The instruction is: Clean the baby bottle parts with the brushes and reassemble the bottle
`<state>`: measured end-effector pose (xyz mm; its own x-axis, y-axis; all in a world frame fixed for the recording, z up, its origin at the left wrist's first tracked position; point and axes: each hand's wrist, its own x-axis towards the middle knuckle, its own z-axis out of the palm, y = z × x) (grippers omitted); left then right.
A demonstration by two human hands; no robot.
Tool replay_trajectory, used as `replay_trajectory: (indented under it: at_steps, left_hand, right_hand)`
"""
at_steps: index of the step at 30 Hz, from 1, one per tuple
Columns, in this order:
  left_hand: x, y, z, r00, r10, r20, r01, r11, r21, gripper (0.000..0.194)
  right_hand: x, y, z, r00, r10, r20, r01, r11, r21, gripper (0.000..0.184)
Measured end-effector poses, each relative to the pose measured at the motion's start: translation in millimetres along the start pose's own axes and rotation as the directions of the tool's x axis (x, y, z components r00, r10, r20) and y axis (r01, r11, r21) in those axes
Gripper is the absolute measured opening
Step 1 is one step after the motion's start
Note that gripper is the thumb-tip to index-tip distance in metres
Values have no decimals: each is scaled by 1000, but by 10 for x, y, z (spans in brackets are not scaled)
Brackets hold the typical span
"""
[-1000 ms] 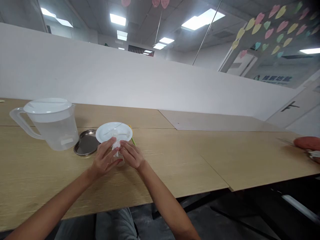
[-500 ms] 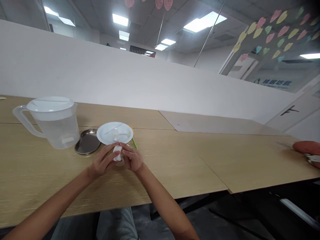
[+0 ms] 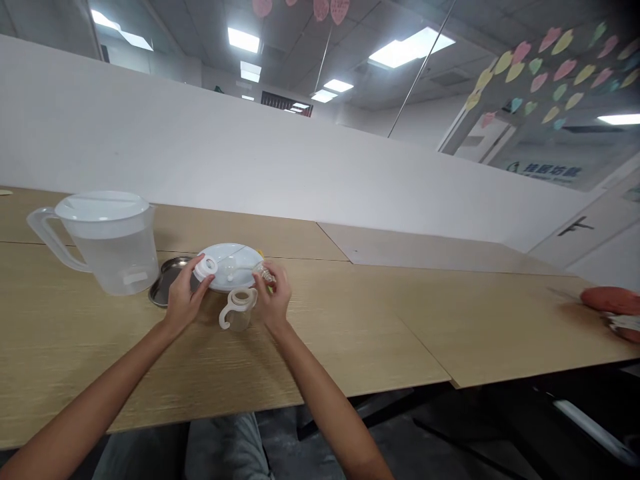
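Over the plate's left rim, my left hand [image 3: 186, 293] pinches a white ring-shaped bottle cap [image 3: 206, 267] between thumb and fingers. My right hand [image 3: 274, 293] is closed on a small clear ridged piece [image 3: 265, 272] at the plate's right rim; its exact kind is hard to make out. Between the hands a clear bottle [image 3: 241, 320] with pale handles stands upright on the table, its mouth uncovered. Behind it, a white plate [image 3: 220, 251] bears a clear dome-shaped piece [image 3: 230, 267] and a thin pale tube-like piece [image 3: 244, 269].
A lidded translucent pitcher [image 3: 113, 257] of clear liquid stands at the left. Beside it lies a metal kidney-shaped tray [image 3: 163, 283], partly behind my left hand. A yellow-green stick is mostly covered by my right hand. A reddish object [image 3: 610, 300] lies far right.
My hands were together around the white cap above the bottle. Now they are apart: the left has taken the cap up and left, the right has moved up and right with the clear ridged piece.
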<state>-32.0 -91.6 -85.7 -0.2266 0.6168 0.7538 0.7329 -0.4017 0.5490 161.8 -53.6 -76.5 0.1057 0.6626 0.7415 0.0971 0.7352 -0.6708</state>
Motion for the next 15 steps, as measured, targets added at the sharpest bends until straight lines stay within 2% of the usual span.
replay_trajectory:
  at_steps: [3, 7, 11, 15]
  left_hand:
    - [30, -91, 7, 998, 29, 56, -33, 998, 57, 46]
    - [19, -203, 50, 994, 20, 109, -37, 987, 154, 49]
    - [-4, -262, 68, 988, 2, 157, -42, 968, 247, 50]
    - [-13, -264, 65, 983, -28, 182, -23, 961, 276, 45]
  right_hand:
    - [117, 146, -37, 994, 96, -46, -96, 995, -16, 25]
    - [157, 410, -41, 984, 160, 78, -157, 986, -48, 28]
    - [122, 539, -4, 966, 140, 218, -109, 983, -148, 30]
    - [108, 532, 6, 960, 106, 259, -39, 967, -251, 24]
